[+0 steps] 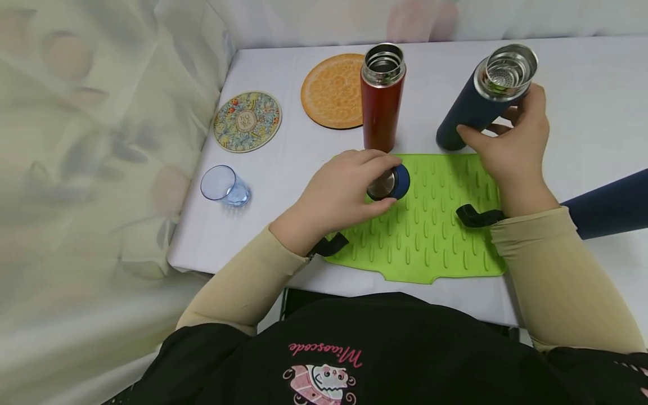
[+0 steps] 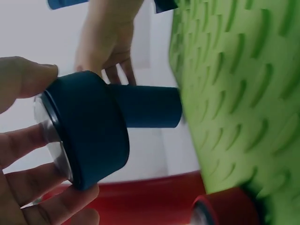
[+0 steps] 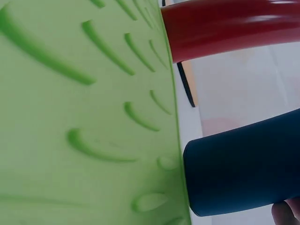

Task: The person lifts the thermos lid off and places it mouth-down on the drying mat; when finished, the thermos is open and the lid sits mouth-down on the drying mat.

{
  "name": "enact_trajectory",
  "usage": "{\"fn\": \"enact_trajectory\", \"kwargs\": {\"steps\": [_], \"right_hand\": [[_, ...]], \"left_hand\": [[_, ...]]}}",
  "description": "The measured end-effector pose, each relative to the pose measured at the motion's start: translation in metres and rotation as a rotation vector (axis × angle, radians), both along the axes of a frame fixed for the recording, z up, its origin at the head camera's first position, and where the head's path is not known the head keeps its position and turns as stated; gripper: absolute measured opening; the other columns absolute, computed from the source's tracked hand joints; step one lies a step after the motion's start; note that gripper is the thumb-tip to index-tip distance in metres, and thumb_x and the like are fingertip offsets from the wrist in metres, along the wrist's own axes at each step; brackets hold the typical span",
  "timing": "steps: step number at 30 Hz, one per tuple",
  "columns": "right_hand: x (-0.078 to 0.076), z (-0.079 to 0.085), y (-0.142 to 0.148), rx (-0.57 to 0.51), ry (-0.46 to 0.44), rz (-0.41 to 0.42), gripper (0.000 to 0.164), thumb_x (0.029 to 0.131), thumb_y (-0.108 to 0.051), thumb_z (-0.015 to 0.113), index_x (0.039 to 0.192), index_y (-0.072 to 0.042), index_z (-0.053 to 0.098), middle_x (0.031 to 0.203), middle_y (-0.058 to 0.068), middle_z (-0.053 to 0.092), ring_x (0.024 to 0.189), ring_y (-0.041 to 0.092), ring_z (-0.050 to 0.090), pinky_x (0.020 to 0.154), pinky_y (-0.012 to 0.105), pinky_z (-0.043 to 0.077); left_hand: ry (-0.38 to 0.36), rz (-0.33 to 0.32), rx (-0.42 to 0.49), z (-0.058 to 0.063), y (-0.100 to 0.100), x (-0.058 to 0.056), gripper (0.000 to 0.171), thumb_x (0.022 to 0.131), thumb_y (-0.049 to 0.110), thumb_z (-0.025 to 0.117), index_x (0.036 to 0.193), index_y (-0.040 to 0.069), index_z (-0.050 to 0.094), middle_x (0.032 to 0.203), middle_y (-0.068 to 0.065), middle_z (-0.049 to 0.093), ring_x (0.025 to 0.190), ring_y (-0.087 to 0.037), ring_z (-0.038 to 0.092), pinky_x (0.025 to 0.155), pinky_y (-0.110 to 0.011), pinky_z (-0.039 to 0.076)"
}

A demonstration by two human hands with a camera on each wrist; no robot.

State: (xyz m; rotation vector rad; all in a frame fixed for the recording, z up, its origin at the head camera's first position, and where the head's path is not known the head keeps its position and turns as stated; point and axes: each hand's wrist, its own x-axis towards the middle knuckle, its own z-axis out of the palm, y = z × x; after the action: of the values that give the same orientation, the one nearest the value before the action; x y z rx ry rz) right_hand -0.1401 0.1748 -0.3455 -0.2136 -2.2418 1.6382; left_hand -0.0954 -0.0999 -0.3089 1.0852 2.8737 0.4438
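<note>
My left hand pinches a dark blue bottle lid above the green mat; in the left wrist view the blue lid shows its metal inner side toward the palm. My right hand grips a dark blue thermos, uncapped and tilted, with a strainer in its steel mouth. Its base is at the mat's far edge. An uncapped red thermos stands upright to its left. A red lid on the mat appears in the left wrist view; the left hand hides it from the head view.
Left on the white table lie a patterned round coaster and a blue-tinted glass. An orange round mat is partly behind the red thermos. A dark blue cylinder lies by the right forearm. A curtain hangs at left.
</note>
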Motion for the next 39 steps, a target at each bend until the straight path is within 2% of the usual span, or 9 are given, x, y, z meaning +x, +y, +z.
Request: {"fn": "enact_trajectory", "kwargs": {"steps": [6, 14, 18, 23, 28, 39], "right_hand": [[-0.007, -0.013, 0.007, 0.044, -0.034, -0.002, 0.082, 0.072, -0.005, 0.086, 0.141, -0.027, 0.047, 0.133, -0.007, 0.057, 0.111, 0.01, 0.058, 0.09, 0.024, 0.053], [-0.01, -0.013, 0.011, 0.038, -0.077, 0.019, 0.079, 0.073, -0.008, 0.088, 0.14, -0.026, 0.05, 0.128, -0.007, 0.056, 0.109, 0.009, 0.059, 0.087, 0.022, 0.054], [-0.013, -0.014, 0.012, 0.066, -0.113, 0.036, 0.077, 0.077, -0.014, 0.087, 0.143, -0.027, 0.048, 0.131, -0.005, 0.057, 0.112, 0.009, 0.059, 0.09, 0.022, 0.053], [-0.016, -0.017, 0.013, 0.1, -0.163, 0.028, 0.075, 0.083, -0.023, 0.083, 0.147, -0.031, 0.043, 0.139, -0.002, 0.055, 0.117, 0.01, 0.057, 0.092, 0.023, 0.049], [-0.019, -0.02, 0.013, 0.123, -0.165, 0.025, 0.074, 0.086, -0.025, 0.082, 0.148, -0.033, 0.042, 0.142, -0.002, 0.054, 0.121, 0.012, 0.055, 0.093, 0.024, 0.045], [-0.018, -0.021, 0.01, 0.038, -0.175, 0.041, 0.075, 0.086, -0.02, 0.081, 0.148, -0.033, 0.042, 0.141, -0.003, 0.051, 0.123, 0.011, 0.054, 0.096, 0.026, 0.05]], "left_hand": [[0.004, -0.023, -0.155, -0.012, 0.022, -0.01, 0.058, 0.094, 0.05, 0.063, 0.146, 0.026, 0.054, 0.14, 0.006, 0.057, 0.12, -0.015, 0.057, 0.102, -0.03, 0.045], [-0.045, -0.057, -0.287, -0.029, 0.047, -0.02, 0.059, 0.098, 0.05, 0.057, 0.152, 0.026, 0.047, 0.143, 0.006, 0.054, 0.128, -0.012, 0.051, 0.11, -0.027, 0.038], [-0.058, -0.069, -0.341, -0.034, 0.055, -0.022, 0.061, 0.099, 0.05, 0.056, 0.154, 0.025, 0.044, 0.147, 0.004, 0.052, 0.131, -0.014, 0.051, 0.11, -0.029, 0.039], [-0.063, -0.062, -0.375, -0.038, 0.06, -0.024, 0.061, 0.1, 0.049, 0.056, 0.155, 0.026, 0.043, 0.148, 0.004, 0.051, 0.128, -0.018, 0.053, 0.105, -0.032, 0.045], [-0.055, -0.05, -0.386, -0.042, 0.062, -0.026, 0.061, 0.1, 0.047, 0.055, 0.155, 0.026, 0.042, 0.148, 0.003, 0.052, 0.129, -0.018, 0.053, 0.103, -0.034, 0.046], [-0.098, -0.025, -0.425, -0.048, 0.069, -0.028, 0.06, 0.101, 0.048, 0.053, 0.156, 0.027, 0.041, 0.147, 0.004, 0.053, 0.128, -0.019, 0.054, 0.1, -0.036, 0.048]]}}
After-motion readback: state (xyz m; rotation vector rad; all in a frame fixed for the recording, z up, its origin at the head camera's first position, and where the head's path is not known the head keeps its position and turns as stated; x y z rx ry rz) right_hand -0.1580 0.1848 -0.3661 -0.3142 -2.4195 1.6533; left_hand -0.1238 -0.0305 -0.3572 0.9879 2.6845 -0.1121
